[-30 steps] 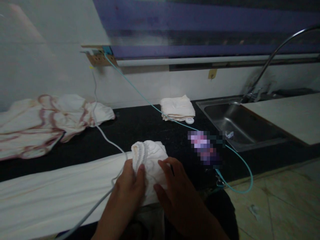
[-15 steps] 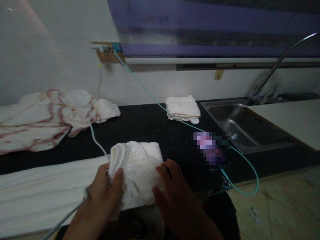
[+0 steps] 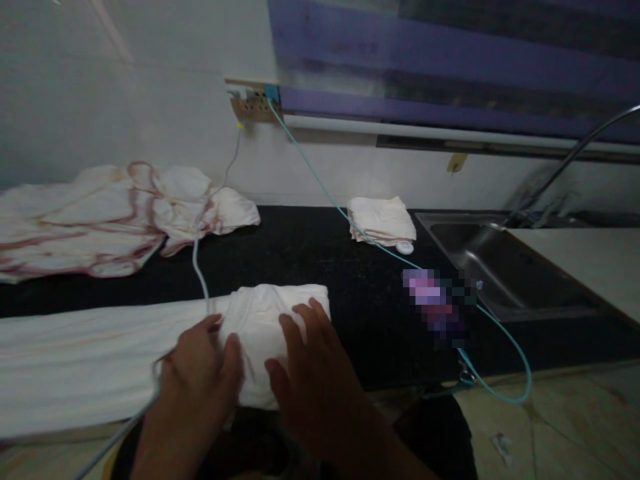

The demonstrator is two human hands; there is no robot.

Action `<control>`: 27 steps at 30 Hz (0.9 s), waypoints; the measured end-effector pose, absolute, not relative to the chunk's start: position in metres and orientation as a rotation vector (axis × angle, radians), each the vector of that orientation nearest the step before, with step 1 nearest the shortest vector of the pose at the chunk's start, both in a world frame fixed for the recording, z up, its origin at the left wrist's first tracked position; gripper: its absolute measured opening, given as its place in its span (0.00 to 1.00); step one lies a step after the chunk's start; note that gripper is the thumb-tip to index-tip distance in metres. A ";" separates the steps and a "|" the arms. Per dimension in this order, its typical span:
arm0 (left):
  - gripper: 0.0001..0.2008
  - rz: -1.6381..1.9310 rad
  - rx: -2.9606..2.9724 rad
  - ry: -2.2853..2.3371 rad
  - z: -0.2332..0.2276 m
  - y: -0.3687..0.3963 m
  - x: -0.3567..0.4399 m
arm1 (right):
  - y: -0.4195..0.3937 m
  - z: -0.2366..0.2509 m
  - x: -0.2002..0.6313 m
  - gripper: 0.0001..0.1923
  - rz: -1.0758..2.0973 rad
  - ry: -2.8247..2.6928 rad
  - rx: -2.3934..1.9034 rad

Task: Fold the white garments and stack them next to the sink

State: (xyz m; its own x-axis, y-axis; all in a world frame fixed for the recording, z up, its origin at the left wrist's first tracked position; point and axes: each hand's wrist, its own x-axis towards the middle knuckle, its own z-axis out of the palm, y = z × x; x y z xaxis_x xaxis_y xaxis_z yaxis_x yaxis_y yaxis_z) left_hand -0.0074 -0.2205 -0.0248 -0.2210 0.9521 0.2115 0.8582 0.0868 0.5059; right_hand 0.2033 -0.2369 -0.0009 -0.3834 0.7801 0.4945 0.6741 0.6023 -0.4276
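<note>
A folded white cloth (image 3: 273, 313) lies at the near edge of the black counter (image 3: 320, 257), on the right end of a long white sheet (image 3: 80, 363). My left hand (image 3: 197, 377) rests on the cloth's left part, fingers bent over it. Beside it, my right hand (image 3: 310, 373) lies flat on the right part with fingers spread. A white cable (image 3: 200, 280) runs over the sheet and passes by my left hand.
A crumpled white cloth with red trim (image 3: 110, 217) lies at back left. A small folded cloth (image 3: 383, 220) sits by the steel sink (image 3: 505, 267) with its tap. A teal cable (image 3: 350, 220) runs from the wall socket (image 3: 253, 107) to a blurred object (image 3: 435, 307).
The cloth bundle was held up and bunched; it now lies flatter on the sheet. Both hands moved down onto it, the right one shifting left. The view turned left.
</note>
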 end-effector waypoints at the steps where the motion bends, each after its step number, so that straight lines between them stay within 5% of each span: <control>1: 0.28 0.800 2.010 2.147 -0.029 -0.220 -0.010 | -0.230 0.003 0.196 0.27 0.212 -2.152 -1.170; 6: 0.18 0.625 2.612 1.999 -0.050 -0.222 -0.013 | -0.200 -0.001 0.168 0.25 0.313 -2.111 -1.403; 13: 0.18 0.278 2.961 1.946 -0.057 -0.223 -0.016 | -0.198 -0.026 0.175 0.29 0.288 -2.129 -1.442; 27: 0.24 0.078 2.618 2.126 -0.030 -0.244 0.124 | -0.209 -0.024 0.295 0.34 0.103 -2.286 -1.558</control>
